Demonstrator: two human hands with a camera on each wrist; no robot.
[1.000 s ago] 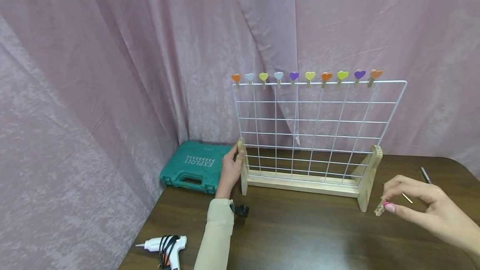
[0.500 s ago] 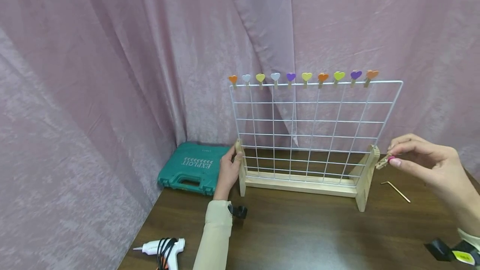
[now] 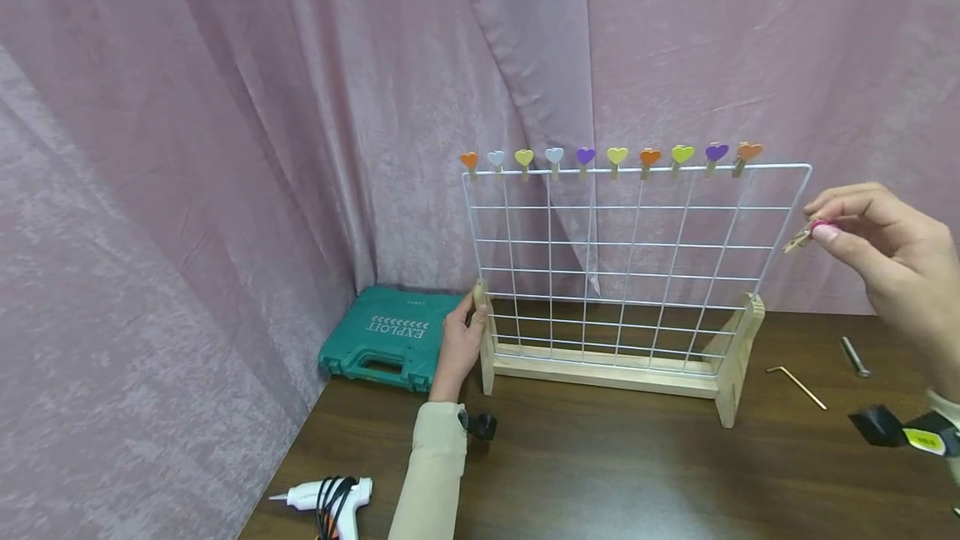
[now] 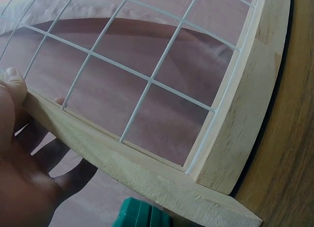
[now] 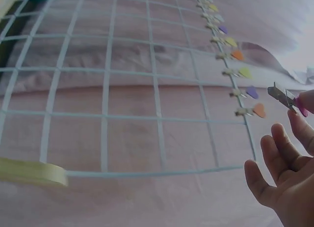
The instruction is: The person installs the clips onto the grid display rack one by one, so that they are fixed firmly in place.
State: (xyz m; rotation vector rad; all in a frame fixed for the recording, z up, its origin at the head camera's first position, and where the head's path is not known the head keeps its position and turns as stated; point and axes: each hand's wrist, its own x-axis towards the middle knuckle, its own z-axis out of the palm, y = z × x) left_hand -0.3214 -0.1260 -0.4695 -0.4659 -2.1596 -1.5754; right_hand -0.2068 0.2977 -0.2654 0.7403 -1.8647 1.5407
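Note:
A white wire grid (image 3: 585,240) stands upright in a wooden base (image 3: 607,374). Several heart clothespins (image 3: 617,157) in orange, white, yellow, purple and green line its top wire, short of the right corner. My left hand (image 3: 461,340) grips the left wooden upright (image 4: 113,153), thumb on the near side and fingers behind. Between thumb and forefinger my right hand (image 3: 892,244) pinches a small wooden clothespin (image 5: 282,96) with a pink heart. In the head view that clothespin is beside the grid's right edge, below the top corner; whether it touches the wire I cannot tell.
On the brown table (image 3: 600,473), a teal tool case (image 3: 397,336) lies behind my left hand. A white glue gun (image 3: 330,498) with a wrapped black cord lies at the front left. A hex key (image 3: 798,387) and a metal bolt (image 3: 855,357) lie right of the base.
My right hand has risen from near the tabletop to beside the grid's upper right side, carrying the pink-heart clothespin. My left hand keeps its grip on the upright.

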